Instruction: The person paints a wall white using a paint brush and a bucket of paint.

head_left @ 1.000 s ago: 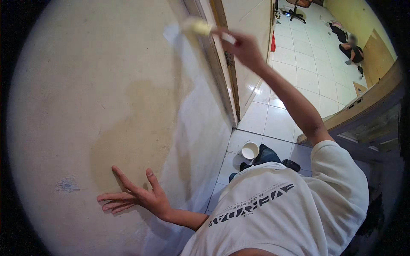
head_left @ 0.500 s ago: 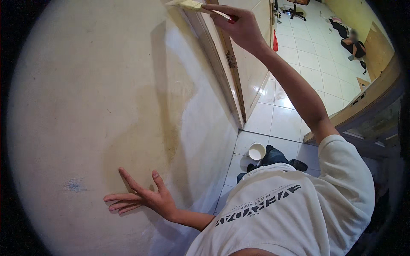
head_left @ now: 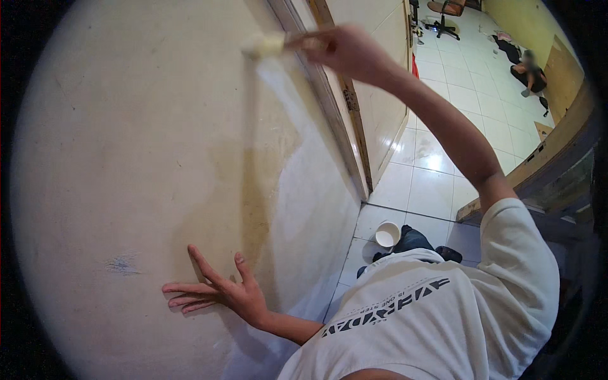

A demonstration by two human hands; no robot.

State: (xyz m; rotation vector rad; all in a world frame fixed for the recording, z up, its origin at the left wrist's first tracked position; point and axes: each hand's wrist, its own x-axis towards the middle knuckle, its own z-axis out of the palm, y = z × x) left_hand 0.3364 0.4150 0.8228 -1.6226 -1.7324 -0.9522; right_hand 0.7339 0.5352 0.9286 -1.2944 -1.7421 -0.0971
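Observation:
High beside the door frame, my right hand (head_left: 351, 54) is closed round the handle of a paintbrush (head_left: 269, 47); both are smeared by motion. The brush's pale bristles lie at the wall (head_left: 158, 158), at the top of a strip of fresh white paint (head_left: 285, 95). That white runs down along the frame and widens lower on the wall, next to the older beige surface. Lower down, my left hand (head_left: 221, 291) rests on the beige wall with its fingers spread, holding nothing. A shadow of my arm falls between the two hands.
A white bucket (head_left: 387, 234) stands on the tiled floor by my feet. The wooden door frame (head_left: 329, 107) edges the wall, with a door (head_left: 380, 69) beside it. In the room beyond are an office chair (head_left: 446, 16) and a person (head_left: 529, 75) seated on the floor.
My right hand has brought the brush down and slightly left, from the frame's top edge onto the wall. My left hand stays on the wall; the view has shifted a little.

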